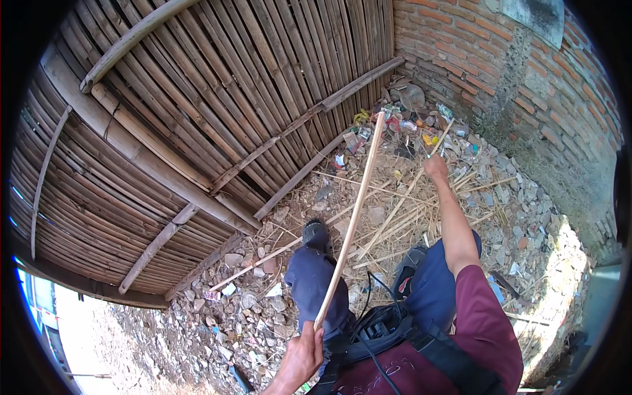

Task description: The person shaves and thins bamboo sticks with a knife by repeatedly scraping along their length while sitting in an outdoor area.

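Note:
A long pale bamboo strip (354,217) slants up and away from my left hand (299,359), whose fingers are closed around its near end. Its far end stands clear in the air. My right arm stretches forward over the rubble. My right hand (435,168) is closed at a second, thinner bamboo strip (400,204), which shows on both sides of the fist; the fingertips are partly hidden. Several more thin strips (469,179) lie scattered and crossing on the ground beneath that hand.
A bamboo-slat wall (263,79) with pole rails runs along the left. A brick wall (474,46) closes off the back and right. Litter (408,122) and stones (250,303) cover the uneven ground. A black cable (375,283) loops at my waist, between my legs.

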{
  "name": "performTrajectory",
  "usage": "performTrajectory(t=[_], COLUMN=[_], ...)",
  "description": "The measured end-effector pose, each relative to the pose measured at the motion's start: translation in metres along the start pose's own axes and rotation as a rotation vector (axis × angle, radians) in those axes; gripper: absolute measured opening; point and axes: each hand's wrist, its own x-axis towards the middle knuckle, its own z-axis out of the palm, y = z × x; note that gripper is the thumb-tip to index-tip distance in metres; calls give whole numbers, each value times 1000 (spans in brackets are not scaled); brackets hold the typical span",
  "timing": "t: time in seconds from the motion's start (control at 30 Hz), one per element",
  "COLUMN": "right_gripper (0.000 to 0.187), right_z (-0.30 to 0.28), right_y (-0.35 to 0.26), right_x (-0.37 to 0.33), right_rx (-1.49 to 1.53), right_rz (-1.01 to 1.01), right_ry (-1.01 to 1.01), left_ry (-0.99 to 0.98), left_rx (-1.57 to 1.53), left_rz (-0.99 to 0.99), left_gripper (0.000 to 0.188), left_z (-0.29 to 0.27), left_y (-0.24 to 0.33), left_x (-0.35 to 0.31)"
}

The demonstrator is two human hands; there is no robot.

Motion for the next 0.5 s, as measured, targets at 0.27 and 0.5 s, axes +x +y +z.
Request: performTrajectory(t=[0.27,0.5], right_gripper=[29,17], right_z=[-12,-97], right_y=[-60,-146], right_x=[-14,-142], right_rx=[413,597], right_rz=[-253,-742], right_ry=[17,-73], left_ry=[57,-392], left_rx=[-223,-1044], left_rz=[30,-283], left_gripper=[24,32], left_z=[9,-14], left_y=[-55,-26], left_x=[42,79])
